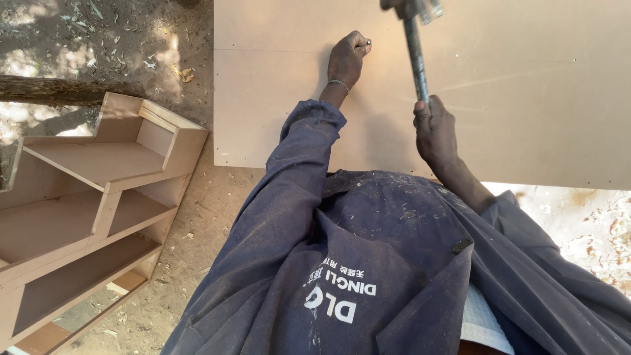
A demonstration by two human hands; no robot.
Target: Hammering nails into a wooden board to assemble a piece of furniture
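My left hand [346, 60] rests on a large tan fibreboard panel [526, 98] and pinches a small nail [368, 45] upright against it. A thin bracelet circles that wrist. My right hand [434, 131] grips the metal handle of a hammer [415, 49], whose head is raised above the panel near the top edge of the view, to the right of the nail. I wear a dusty dark blue work coat [368, 263] that fills the lower middle of the view.
A wooden shelf unit [98, 197] with stepped compartments lies on the ground at the left. Sandy soil with wood chips and shavings [118, 46] surrounds it. A log [52, 89] lies at the far left. Sawdust covers the ground at the lower right.
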